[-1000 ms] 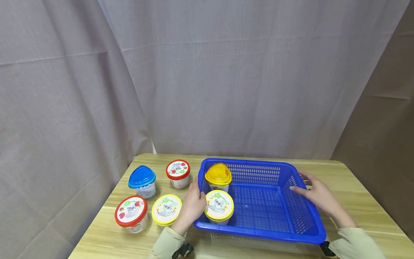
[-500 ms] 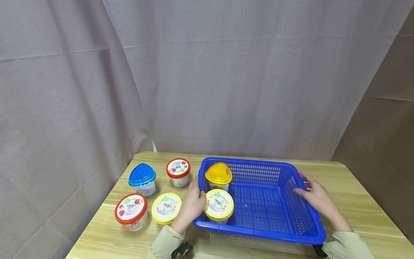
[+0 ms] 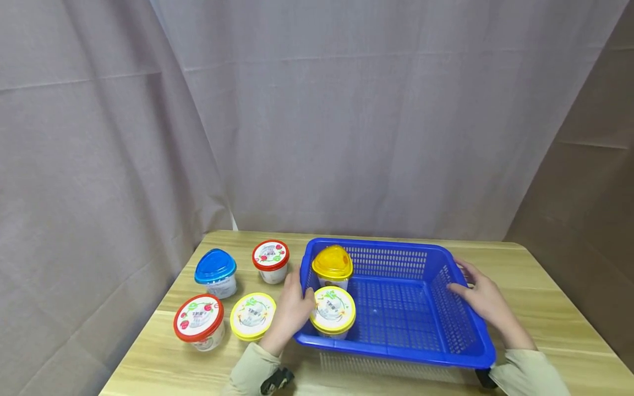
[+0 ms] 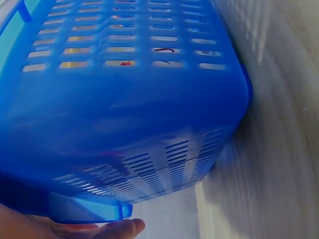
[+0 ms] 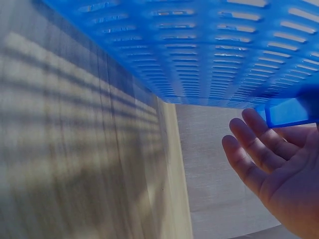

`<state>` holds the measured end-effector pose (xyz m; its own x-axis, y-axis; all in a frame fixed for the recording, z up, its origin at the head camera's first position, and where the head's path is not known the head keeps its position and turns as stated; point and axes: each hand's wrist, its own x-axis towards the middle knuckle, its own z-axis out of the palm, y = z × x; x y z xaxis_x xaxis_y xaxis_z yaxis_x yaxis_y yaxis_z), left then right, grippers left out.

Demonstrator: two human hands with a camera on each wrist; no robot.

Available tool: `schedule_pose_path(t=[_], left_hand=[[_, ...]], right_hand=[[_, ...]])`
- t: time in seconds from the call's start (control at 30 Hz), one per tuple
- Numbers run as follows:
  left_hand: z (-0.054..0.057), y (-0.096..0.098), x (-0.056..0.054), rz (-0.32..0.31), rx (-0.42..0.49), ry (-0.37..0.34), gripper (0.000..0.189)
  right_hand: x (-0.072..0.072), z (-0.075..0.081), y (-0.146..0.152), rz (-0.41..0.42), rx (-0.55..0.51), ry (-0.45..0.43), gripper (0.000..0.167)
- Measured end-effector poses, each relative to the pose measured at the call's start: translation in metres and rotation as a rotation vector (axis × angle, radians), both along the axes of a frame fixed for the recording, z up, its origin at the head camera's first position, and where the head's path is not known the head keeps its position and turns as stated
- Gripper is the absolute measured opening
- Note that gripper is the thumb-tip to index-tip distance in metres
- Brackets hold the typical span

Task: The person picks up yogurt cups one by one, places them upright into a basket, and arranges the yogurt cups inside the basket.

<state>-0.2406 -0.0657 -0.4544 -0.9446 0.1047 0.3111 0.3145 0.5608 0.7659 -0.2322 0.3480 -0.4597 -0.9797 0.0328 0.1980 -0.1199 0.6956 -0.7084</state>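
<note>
Since a second earlier, little but your right sleeve (image 3: 527, 373) had moved, drawing slightly inward; the blue basket (image 3: 396, 355) had kept its place to the right of the loose tubs on the wooden table (image 3: 550, 308). Both hands were grasping it by opposite ends: your left hand (image 3: 291, 309) had its thumb over the left rim, and your right hand (image 3: 485, 300) had its thumb inside the right rim, fingers outside. Whether the base touched the table, you couldn't have told from these views.

The yellow triangular-lidded tub (image 3: 333, 263) and the round yellow-lidded tub (image 3: 334, 311) stood at the left end, so that side probably weighed more. A good hold likely called for firmer support from your left, even pressure, a level rim, and that left thumb clear of the round lid.
</note>
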Motion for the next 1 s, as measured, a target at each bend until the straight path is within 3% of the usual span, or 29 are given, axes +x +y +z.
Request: schedule_pose_path(t=[0.17,0.3,0.67,0.83,1.0], left_hand=[[0.004,-0.001,0.001,0.004,0.006,0.050,0.063],[0.013,-0.004,0.002,0.026,-0.024,0.113,0.061],[0.068,-0.036,0.004,0.087,-0.043,0.230,0.063],[0.083,-0.055,0.005,0.130,-0.094,0.223,0.065],[0.089,-0.075,0.005,0.161,-0.107,0.205,0.065]], right_hand=[[-0.001,-0.002,-0.002,-0.010,-0.014,0.028,0.069],[-0.002,-0.003,-0.002,-0.023,-0.023,0.045,0.067],[-0.003,-0.002,-0.002,-0.029,-0.037,0.038,0.068],[-0.005,-0.003,-0.002,-0.026,-0.039,0.051,0.068],[-0.003,-0.004,-0.001,-0.027,-0.068,0.053,0.068]])
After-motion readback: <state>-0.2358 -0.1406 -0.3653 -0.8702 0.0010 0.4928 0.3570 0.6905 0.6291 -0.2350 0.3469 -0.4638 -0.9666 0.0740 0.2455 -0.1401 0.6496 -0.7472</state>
